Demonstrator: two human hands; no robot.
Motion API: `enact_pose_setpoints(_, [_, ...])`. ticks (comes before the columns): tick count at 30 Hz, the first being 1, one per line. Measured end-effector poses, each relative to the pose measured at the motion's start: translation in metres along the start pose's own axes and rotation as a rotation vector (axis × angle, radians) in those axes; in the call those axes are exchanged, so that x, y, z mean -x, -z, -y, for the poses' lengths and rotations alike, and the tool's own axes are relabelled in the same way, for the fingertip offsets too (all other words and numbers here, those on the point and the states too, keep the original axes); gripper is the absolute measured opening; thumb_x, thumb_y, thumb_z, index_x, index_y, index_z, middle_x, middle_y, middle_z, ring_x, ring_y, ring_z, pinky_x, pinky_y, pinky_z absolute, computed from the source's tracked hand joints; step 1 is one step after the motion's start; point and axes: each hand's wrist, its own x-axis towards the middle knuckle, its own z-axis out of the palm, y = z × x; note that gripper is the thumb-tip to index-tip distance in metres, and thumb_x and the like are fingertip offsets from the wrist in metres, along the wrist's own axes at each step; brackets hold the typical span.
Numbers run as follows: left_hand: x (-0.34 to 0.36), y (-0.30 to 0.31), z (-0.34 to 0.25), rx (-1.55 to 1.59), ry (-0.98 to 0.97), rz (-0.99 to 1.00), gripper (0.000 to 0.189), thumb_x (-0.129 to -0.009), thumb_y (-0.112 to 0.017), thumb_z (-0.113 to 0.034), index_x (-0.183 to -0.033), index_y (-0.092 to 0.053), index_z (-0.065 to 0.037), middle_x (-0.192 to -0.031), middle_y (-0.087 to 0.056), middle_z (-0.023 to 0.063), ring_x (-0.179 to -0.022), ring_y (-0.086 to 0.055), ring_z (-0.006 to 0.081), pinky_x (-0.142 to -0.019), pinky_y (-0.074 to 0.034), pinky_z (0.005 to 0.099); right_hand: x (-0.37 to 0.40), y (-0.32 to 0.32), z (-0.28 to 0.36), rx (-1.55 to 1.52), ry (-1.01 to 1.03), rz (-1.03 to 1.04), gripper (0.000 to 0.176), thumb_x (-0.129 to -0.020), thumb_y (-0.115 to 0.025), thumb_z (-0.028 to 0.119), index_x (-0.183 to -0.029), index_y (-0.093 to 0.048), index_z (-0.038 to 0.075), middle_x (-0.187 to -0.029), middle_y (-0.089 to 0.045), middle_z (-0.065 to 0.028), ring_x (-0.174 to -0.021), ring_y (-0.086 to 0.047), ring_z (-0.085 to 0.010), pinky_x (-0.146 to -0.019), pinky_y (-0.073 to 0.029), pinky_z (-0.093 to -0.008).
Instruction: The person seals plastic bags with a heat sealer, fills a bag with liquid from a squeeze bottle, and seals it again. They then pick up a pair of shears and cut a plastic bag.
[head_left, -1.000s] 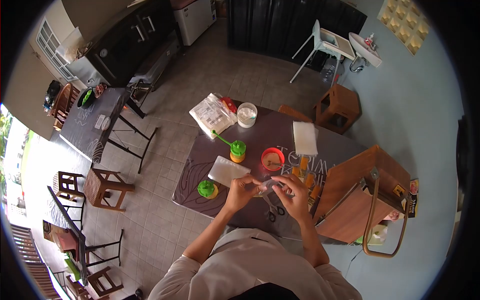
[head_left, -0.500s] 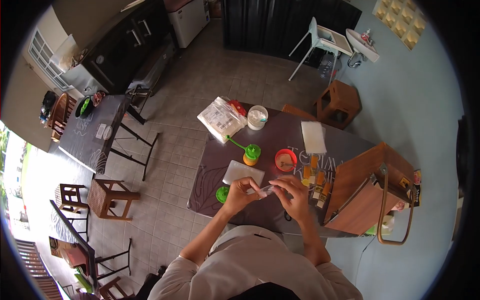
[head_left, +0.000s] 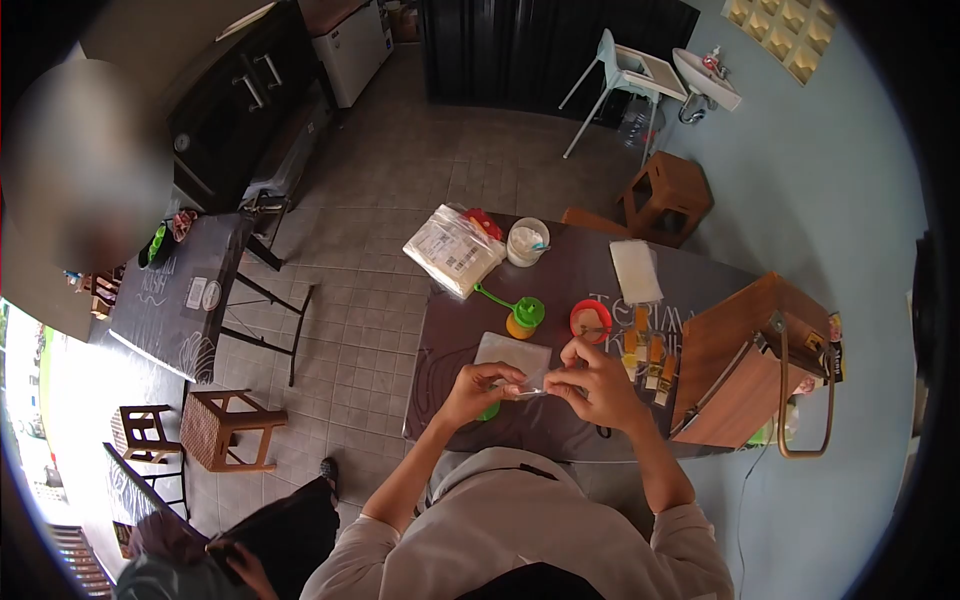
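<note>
My left hand (head_left: 482, 394) and my right hand (head_left: 602, 388) meet over the near side of the table, fingertips pinching a small clear plastic bag (head_left: 532, 391) between them. Just beyond my left hand lies a stack of clear plastic sheets or bags (head_left: 512, 352). A green lid or container (head_left: 489, 411) is mostly hidden below that hand. Farther out stands a green-topped squeeze bottle (head_left: 524, 316) with orange contents. Past my right hand sits a red bowl (head_left: 578, 330) holding pale contents and a spoon. Several small orange-and-white packets (head_left: 654, 365) lie to its right.
A wooden box with a handle (head_left: 735, 395) stands at the table's right end. At the far side are a plastic-wrapped package (head_left: 452, 250), a white tub (head_left: 524, 250) and a pale sheet stack (head_left: 637, 271). A person (head_left: 275, 525) is at lower left, near a stool (head_left: 225, 425).
My view has shifted slightly, and the table things appear farther right. My hands have drawn closer together, both still pinching the bag. A person has come into view at lower left.
</note>
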Motion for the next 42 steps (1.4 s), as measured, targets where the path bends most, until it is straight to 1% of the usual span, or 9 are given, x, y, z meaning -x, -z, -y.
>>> enact_pose_setpoints(15, [0.003, 0.004, -0.003, -0.044, -0.073, -0.189, 0.012, -0.075, -0.063, 0.001, -0.087, -0.063, 0.004, -0.085, -0.063, 0.0079, -0.08, -0.059, 0.0114, -0.073, -0.049, 0.0239, -0.016, -0.022, -0.005, -0.294, -0.112, -0.045, 0.013, -0.074, -0.063, 0.013, -0.087, -0.063, 0.01, -0.086, -0.046, -0.0035, -0.075, -0.052, -0.0146, -0.065, -0.042, -0.0273])
enact_pose_setpoints(17, [0.003, 0.011, -0.005, -0.014, -0.147, -0.299, 0.013, -0.074, -0.065, 0.002, -0.087, -0.063, 0.003, -0.084, -0.064, 0.007, -0.077, -0.059, 0.0097, -0.07, -0.049, 0.0225, -0.014, -0.035, -0.035, -0.663, -0.297, -0.147, 0.029, -0.071, -0.064, 0.007, -0.099, -0.058, 0.006, -0.089, -0.044, -0.0029, -0.08, -0.047, -0.0121, -0.069, -0.042, -0.0269])
enact_pose_setpoints(21, [0.01, 0.026, -0.02, -0.057, -0.248, -0.44, 0.013, -0.073, -0.065, 0.003, -0.086, -0.063, 0.003, -0.083, -0.064, 0.0076, -0.077, -0.059, 0.01, -0.07, -0.049, 0.0222, 0.008, -0.136, -0.149, -0.762, -0.641, -0.469, 0.06, -0.065, -0.07, 0.01, -0.119, -0.045, 0.006, -0.099, -0.046, -0.0053, -0.092, -0.048, -0.0142, -0.08, -0.04, -0.0277])
enact_pose_setpoints(24, [0.022, 0.033, -0.032, -0.074, -0.264, -0.525, 0.014, -0.073, -0.065, 0.003, -0.087, -0.063, 0.003, -0.083, -0.064, 0.0082, -0.077, -0.059, 0.0104, -0.071, -0.049, 0.0227, 0.022, -0.214, -0.201, -0.454, -0.728, -0.503, 0.086, -0.057, -0.078, 0.018, -0.128, -0.032, 0.003, -0.112, -0.044, -0.0094, -0.105, -0.045, -0.0206, -0.09, -0.037, -0.0321])
enact_pose_setpoints(26, [0.03, 0.037, -0.035, -0.078, -0.287, -0.58, 0.013, -0.074, -0.065, 0.001, -0.087, -0.062, 0.004, -0.082, -0.064, 0.008, -0.076, -0.06, 0.0114, -0.07, -0.049, 0.023, 0.011, -0.241, -0.212, -0.147, -0.515, -0.558, 0.1, -0.052, -0.081, 0.021, -0.131, -0.023, 0.0, -0.114, -0.045, -0.0123, -0.098, -0.049, -0.0222, -0.086, -0.039, -0.0348])
enact_pose_setpoints(29, [0.038, 0.043, -0.049, -0.102, -0.271, -0.691, 0.015, -0.075, -0.065, -0.001, -0.088, -0.061, 0.004, -0.081, -0.064, 0.0071, -0.076, -0.06, 0.0112, -0.069, -0.049, 0.0229, -0.012, -0.244, -0.204, -0.486, -0.583, -0.571, 0.102, -0.051, -0.081, 0.022, -0.13, -0.022, -0.001, -0.108, -0.051, -0.0124, -0.097, -0.052, -0.0235, -0.086, -0.04, -0.0354])
enact_pose_setpoints(30, [0.04, 0.042, -0.056, -0.097, -0.214, -0.754, 0.014, -0.077, -0.064, -0.005, -0.089, -0.061, 0.002, -0.079, -0.063, 0.0053, -0.072, -0.059, 0.0099, -0.065, -0.048, 0.0217, -0.017, -0.242, -0.199, -0.583, -0.561, -0.602, 0.089, -0.051, -0.081, 0.024, -0.124, -0.034, 0.002, -0.102, -0.055, -0.011, -0.093, -0.055, -0.0227, -0.083, -0.042, -0.0352])
enact_pose_setpoints(34, [0.018, 0.07, -0.062, 0.11, -0.365, -0.831, 0.014, -0.082, -0.059, -0.011, -0.09, -0.06, 0.0, -0.079, -0.063, 0.0034, -0.067, -0.056, 0.0075, -0.06, -0.043, 0.0188, -0.011, -0.245, -0.213, -0.421, -0.604, -0.538, 0.054, -0.053, -0.08, 0.023, -0.099, -0.055, 0.008, -0.093, -0.059, -0.0072, -0.086, -0.058, -0.0187, -0.074, -0.045, -0.0315])
enact_pose_setpoints(42, [-0.065, 0.065, -0.126, 0.1, -0.49, -0.594, 0.016, -0.084, -0.055, -0.007, -0.096, -0.057, 0.003, -0.085, -0.063, 0.0069, -0.077, -0.058, 0.0091, -0.069, -0.044, 0.0199, 0.026, -0.2, -0.178, -0.386, -0.503, -0.605, 0.042, -0.058, -0.078, 0.019, -0.091, -0.058, 0.005, -0.084, -0.06, -0.0082, -0.078, -0.059, -0.0194, -0.069, -0.046, -0.0315])
